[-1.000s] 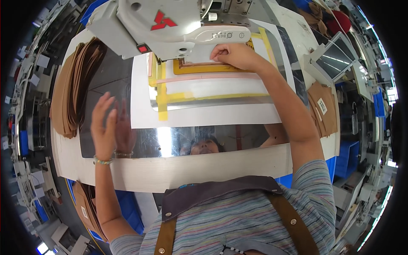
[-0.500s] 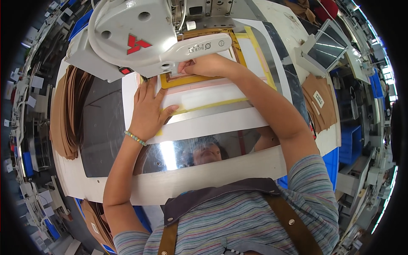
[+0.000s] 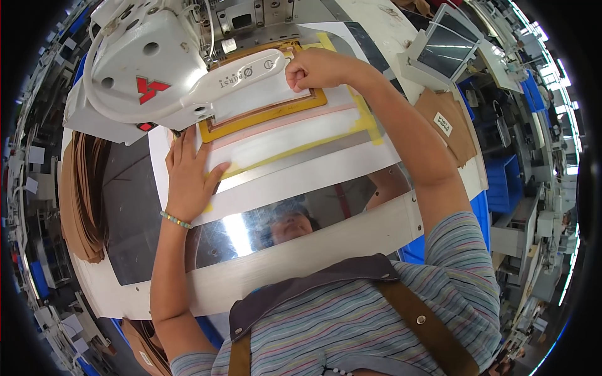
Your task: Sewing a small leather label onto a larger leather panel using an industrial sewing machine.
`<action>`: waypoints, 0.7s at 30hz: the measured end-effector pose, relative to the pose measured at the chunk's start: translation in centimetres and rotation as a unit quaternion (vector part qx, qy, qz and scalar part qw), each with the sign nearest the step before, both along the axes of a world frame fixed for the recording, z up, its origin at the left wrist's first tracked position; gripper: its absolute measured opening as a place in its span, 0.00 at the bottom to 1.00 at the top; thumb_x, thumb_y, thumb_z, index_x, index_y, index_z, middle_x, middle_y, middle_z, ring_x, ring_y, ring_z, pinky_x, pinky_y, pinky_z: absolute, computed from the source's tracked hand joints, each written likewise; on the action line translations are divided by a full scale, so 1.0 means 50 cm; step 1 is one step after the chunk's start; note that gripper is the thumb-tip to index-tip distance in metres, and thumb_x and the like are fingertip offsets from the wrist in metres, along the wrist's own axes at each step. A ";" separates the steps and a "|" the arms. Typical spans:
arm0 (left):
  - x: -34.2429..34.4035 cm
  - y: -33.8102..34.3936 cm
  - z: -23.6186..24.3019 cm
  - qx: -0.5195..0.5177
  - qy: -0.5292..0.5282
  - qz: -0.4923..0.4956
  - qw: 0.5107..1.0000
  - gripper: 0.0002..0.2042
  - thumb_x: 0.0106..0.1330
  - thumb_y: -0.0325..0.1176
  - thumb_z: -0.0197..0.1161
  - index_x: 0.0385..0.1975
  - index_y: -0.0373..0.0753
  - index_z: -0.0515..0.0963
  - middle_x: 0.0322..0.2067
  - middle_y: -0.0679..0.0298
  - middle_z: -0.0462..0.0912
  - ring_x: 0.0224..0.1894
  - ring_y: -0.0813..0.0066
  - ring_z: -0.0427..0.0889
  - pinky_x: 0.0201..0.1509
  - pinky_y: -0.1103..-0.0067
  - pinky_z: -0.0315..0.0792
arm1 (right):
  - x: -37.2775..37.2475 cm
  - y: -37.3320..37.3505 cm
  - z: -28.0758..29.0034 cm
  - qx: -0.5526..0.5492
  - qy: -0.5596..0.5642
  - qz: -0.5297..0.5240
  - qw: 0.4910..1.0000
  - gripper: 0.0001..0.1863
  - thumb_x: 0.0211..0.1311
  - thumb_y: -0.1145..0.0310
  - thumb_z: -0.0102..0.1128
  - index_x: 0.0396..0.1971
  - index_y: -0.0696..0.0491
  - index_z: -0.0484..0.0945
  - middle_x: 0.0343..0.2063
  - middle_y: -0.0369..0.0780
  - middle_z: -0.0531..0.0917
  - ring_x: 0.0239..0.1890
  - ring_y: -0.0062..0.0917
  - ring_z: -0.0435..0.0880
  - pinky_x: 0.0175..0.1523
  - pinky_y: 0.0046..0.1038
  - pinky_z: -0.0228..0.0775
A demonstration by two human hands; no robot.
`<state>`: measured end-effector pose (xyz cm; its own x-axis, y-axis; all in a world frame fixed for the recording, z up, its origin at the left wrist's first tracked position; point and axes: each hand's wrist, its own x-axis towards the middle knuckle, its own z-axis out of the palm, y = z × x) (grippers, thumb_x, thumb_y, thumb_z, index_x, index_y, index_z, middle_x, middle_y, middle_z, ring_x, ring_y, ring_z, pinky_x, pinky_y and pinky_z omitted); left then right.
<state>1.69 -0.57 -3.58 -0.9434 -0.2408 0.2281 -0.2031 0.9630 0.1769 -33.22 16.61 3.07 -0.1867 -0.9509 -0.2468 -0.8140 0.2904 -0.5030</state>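
My left hand lies flat with fingers stretched, thumb apart, on a white sheet edged with yellow tape. Its fingertips reach beside the left corner of an amber-yellow rectangular frame. Inside the frame shows white material with a thin brown inner border. Over the right part of the frame, my right hand is closed, its fingers curled down near the frame's inner edge; whatever they pinch is hidden. The white sewing machine head overhangs the frame, and its white control handle reaches toward my right hand.
Brown cut pieces are stacked at the left, and more brown pieces lie at the right. A tilted screen stands at the far right. A shiny metal plate runs along the near side. Blue bins stand beyond the table.
My right hand has moved right along the frame from under the control handle to beyond its end. My left hand stays flat on the sheet. The whole view has shifted and tilted.
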 end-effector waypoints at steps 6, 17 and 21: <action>0.001 -0.003 0.002 -0.013 -0.020 -0.005 1.000 0.32 0.76 0.57 0.60 0.66 0.34 0.78 0.79 0.42 0.59 0.80 0.41 0.56 0.82 0.52 0.47 | 0.023 0.008 0.005 0.003 0.049 0.000 0.999 0.06 0.59 0.73 0.68 0.36 0.53 0.85 0.22 0.34 0.84 0.30 0.27 0.84 0.40 0.32 0.74; 0.002 -0.002 -0.002 -0.028 0.014 -0.008 0.999 0.31 0.77 0.56 0.59 0.66 0.36 0.78 0.78 0.42 0.60 0.80 0.41 0.56 0.82 0.53 0.48 | 0.055 0.003 -0.022 0.032 0.325 0.066 0.943 0.07 0.65 0.73 0.60 0.33 0.51 0.88 0.48 0.42 0.85 0.60 0.32 0.77 0.55 0.38 0.77; 0.001 -0.003 -0.002 -0.021 0.000 -0.006 1.000 0.31 0.76 0.56 0.60 0.67 0.36 0.78 0.78 0.41 0.60 0.79 0.41 0.57 0.82 0.53 0.49 | 0.030 -0.024 -0.007 0.014 0.268 -0.022 0.963 0.14 0.66 0.65 0.55 0.34 0.58 0.87 0.53 0.51 0.86 0.59 0.39 0.83 0.57 0.39 0.78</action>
<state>1.75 -0.74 -3.69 -0.9465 -0.2192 0.2370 -0.1911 0.9721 0.1358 -31.70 15.41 2.71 -0.3341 -0.9336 -0.1295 -0.9413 0.3376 -0.0053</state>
